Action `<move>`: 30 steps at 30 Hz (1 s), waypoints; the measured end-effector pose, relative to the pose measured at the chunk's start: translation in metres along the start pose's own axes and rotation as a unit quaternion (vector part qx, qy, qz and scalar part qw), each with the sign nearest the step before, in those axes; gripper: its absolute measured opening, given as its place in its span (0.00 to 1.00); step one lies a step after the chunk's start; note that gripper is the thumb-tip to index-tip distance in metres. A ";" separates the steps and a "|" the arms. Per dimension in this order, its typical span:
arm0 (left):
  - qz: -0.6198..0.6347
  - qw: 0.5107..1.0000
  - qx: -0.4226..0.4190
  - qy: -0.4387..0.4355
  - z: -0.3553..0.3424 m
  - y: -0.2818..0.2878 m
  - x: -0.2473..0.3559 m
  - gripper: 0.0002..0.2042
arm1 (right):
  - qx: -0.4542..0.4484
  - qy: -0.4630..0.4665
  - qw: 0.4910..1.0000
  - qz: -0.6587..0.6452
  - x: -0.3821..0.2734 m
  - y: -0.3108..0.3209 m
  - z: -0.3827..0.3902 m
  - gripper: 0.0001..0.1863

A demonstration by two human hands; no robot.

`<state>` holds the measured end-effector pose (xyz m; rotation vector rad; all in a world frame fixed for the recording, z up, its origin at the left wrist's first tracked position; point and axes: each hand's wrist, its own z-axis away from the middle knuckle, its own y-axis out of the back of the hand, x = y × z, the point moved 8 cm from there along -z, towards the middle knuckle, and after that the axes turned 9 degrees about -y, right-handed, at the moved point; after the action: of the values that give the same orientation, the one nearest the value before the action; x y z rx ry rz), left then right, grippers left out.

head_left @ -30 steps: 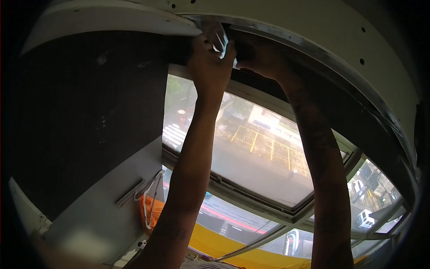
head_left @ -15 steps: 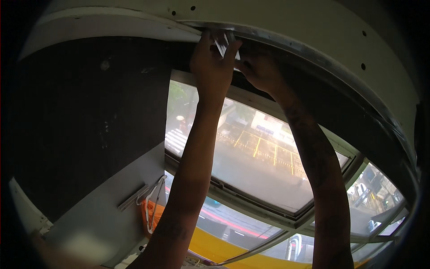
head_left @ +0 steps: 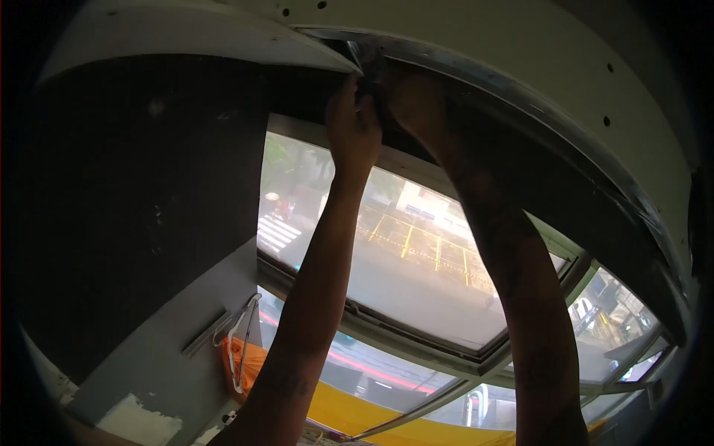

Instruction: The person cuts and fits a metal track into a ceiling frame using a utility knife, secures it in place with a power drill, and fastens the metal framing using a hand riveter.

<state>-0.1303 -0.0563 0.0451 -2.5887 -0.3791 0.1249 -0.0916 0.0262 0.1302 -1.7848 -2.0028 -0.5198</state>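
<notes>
Both my arms reach straight up to a metal rail (head_left: pixel 520 89) that curves along the white ceiling above a window. My left hand (head_left: pixel 353 126) is closed, its fingertips pinching a small shiny metal piece (head_left: pixel 366 58) at the rail's left end, beside the edge of a white ceiling panel (head_left: pixel 223 37). My right hand (head_left: pixel 416 97) presses against the left one from the right, fingers curled up at the same spot. The right hand lies in shadow, so its grip is unclear. Most of the metal piece is hidden by my fingers.
A large tilted window pane (head_left: pixel 416 267) in a grey frame (head_left: pixel 387 334) looks down on a street. A dark wall (head_left: pixel 134 208) fills the left. A white clothes hanger (head_left: pixel 242 342) hangs on the grey wall below it, over an orange and yellow cloth (head_left: pixel 335 409).
My hands have drawn closer together against the rail's end. The shiny piece, clearly visible above my left hand before, is now mostly covered by my fingers.
</notes>
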 end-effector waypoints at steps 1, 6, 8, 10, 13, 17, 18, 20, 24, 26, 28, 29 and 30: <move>0.001 1.000 0.002 0.004 0.000 -0.003 -0.002 0.20 | -0.065 -0.011 0.997 0.035 0.006 -0.010 0.000 0.18; 0.009 0.999 0.009 0.053 0.005 -0.022 -0.027 0.19 | -0.117 0.017 0.993 0.002 0.008 -0.011 -0.005 0.16; 0.011 0.998 0.024 0.054 0.009 -0.026 -0.032 0.19 | -0.190 0.015 0.982 0.014 0.017 -0.022 -0.001 0.16; 0.064 0.991 0.034 0.113 0.009 -0.030 -0.041 0.20 | -0.230 -0.023 0.972 -0.044 0.023 -0.025 0.001 0.15; 0.055 0.989 0.042 0.133 0.013 -0.030 -0.044 0.22 | -0.168 -0.039 0.981 -0.093 0.020 -0.011 0.002 0.15; 0.006 0.996 0.062 0.065 0.014 -0.030 -0.030 0.23 | -0.171 -0.073 0.974 -0.133 0.024 -0.017 0.006 0.14; 0.006 0.996 0.062 0.070 0.015 -0.032 -0.028 0.23 | -0.153 -0.072 0.977 -0.127 0.027 -0.018 0.006 0.14; 0.012 0.995 0.064 0.079 0.018 -0.036 -0.026 0.23 | -0.139 -0.069 0.981 -0.117 0.031 -0.020 0.010 0.14; 0.012 0.993 0.070 0.091 0.019 -0.033 -0.042 0.23 | -0.078 -0.041 0.993 -0.085 0.021 -0.021 0.009 0.10; 0.009 0.993 0.070 0.095 0.021 -0.033 -0.044 0.24 | -0.067 -0.021 0.995 -0.076 0.020 -0.022 0.010 0.09; 0.009 0.995 0.052 0.085 0.021 -0.035 -0.040 0.24 | -0.051 -0.007 0.999 -0.014 0.023 -0.022 0.011 0.09; 0.012 0.995 0.055 0.088 0.022 -0.035 -0.040 0.24 | -0.053 -0.005 0.998 -0.012 0.025 -0.023 0.012 0.09; 0.006 0.995 0.048 0.089 0.021 -0.034 -0.040 0.24 | -0.057 -0.018 0.998 -0.017 0.027 -0.021 0.010 0.09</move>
<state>-0.1801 -0.0294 0.0450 -2.4833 -0.2841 -0.0807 -0.1155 0.0517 0.1360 -1.8403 -2.0695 -0.6279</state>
